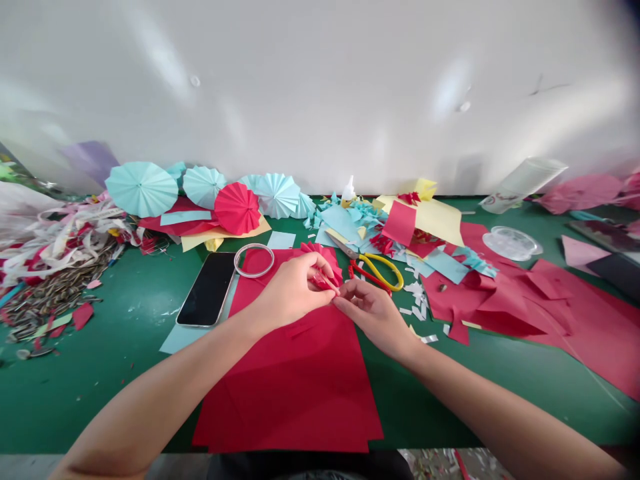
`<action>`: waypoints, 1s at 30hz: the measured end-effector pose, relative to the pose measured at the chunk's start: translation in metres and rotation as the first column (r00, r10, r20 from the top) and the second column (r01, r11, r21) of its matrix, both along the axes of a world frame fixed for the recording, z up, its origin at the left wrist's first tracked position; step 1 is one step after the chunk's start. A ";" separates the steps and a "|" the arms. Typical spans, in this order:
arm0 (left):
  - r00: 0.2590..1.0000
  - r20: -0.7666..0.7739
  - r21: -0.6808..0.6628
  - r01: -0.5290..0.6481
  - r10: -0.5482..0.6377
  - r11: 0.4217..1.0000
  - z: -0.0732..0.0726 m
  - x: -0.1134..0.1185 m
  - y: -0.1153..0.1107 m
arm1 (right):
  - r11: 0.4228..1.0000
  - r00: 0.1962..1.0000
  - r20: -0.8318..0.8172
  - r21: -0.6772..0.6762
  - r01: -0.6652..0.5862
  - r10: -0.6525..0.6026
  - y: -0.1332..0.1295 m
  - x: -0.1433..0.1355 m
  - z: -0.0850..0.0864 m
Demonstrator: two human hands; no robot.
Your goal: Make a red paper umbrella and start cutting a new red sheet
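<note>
Over the red paper sheets (295, 393), my left hand (295, 287) is closed round a small folded piece of red paper (323, 282). The fingers of my right hand (373, 313) pinch together at the right end of this piece, their tips touching my left fingertips. Just beyond both hands lies a pleated red paper rosette (333, 260), partly covered by my left hand. Scissors (383, 270) with yellow and red handles rest right behind my right hand. Left of my left hand are a roll of clear tape (255, 261) and a black-screened phone (207, 290).
Pleated blue rosettes (141, 189) and a red one (237, 208) stand along the wall. A white glue bottle (349, 189) rises behind paper scraps. Red paper offcuts (530, 300) spread at right, near a clear plastic cup (525, 183). Ribbons (75, 230) and metal pieces heap at left.
</note>
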State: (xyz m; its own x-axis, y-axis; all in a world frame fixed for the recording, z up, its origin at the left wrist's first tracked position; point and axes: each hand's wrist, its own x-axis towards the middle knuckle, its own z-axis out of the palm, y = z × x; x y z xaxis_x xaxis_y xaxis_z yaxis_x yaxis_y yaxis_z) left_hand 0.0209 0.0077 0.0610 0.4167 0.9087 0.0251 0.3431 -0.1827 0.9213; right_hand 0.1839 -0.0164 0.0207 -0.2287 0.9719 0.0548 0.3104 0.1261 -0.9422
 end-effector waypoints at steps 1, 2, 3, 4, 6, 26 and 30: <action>1.000 -0.001 -0.006 -0.003 0.003 1.000 0.001 0.000 0.000 | 1.000 1.000 -0.001 0.002 -0.011 0.011 0.000 0.000 -0.001; 1.000 0.001 -0.010 -0.006 0.006 1.000 0.001 -0.001 0.000 | 1.000 1.000 -0.002 0.007 -0.021 0.021 0.001 0.001 -0.002; 1.000 0.005 -0.012 -0.009 0.009 1.000 0.002 -0.001 0.000 | 1.000 1.000 -0.001 0.014 -0.028 0.028 0.001 0.001 -0.003; 1.000 0.011 -0.016 -0.011 0.011 1.000 0.002 -0.001 -0.001 | 0.999 0.999 0.001 0.019 -0.033 0.033 0.001 0.001 -0.004; 0.999 0.030 -0.034 -0.015 0.016 0.999 0.002 -0.002 -0.001 | 0.999 0.999 0.005 0.023 -0.041 0.041 0.002 0.002 -0.005; 0.867 0.317 -0.296 -0.296 0.385 0.908 -0.050 0.000 -0.027 | 0.720 0.907 0.367 0.685 -0.113 -0.207 -0.009 -0.004 -0.014; 0.843 0.360 -0.329 -0.286 0.399 0.900 -0.055 0.004 -0.033 | 0.735 0.898 0.371 0.672 -0.085 -0.235 -0.007 -0.004 -0.017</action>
